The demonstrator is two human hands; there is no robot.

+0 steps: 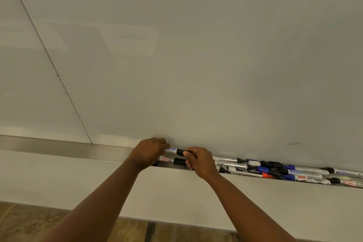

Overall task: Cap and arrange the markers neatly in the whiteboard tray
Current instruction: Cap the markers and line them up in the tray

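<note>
Markers lie in the whiteboard tray (59, 146), a metal channel running along the foot of the whiteboard (196, 55). Head view, the only one supplied: the left hand (148, 152) is curled round the white barrel of one marker (172, 150), held level just above the tray and close against the board; the right hand (198, 160) pinches its black cap (183, 152) at the marker's right end, so both grips are closed on the same item. Whether the cap is fully seated cannot be told; the fingers hide the joint. A second marker with red lettering (169, 160) lies in the tray directly beneath, touching or nearly touching the hands. To the right, a loose heap of markers (275, 171) in black, blue and red fills the tray, some overlapping and askew. Judgement: the step in hand is capping. To do it well, barrel and cap should be kept on one straight line, pressed together squarely until they seat, with the left grip steady and the right doing the pushing. The marker should then be laid parallel to the tray edge, beside the red-lettered one, not across it. Risk noted: a skewed push may leave the cap loose.
</note>
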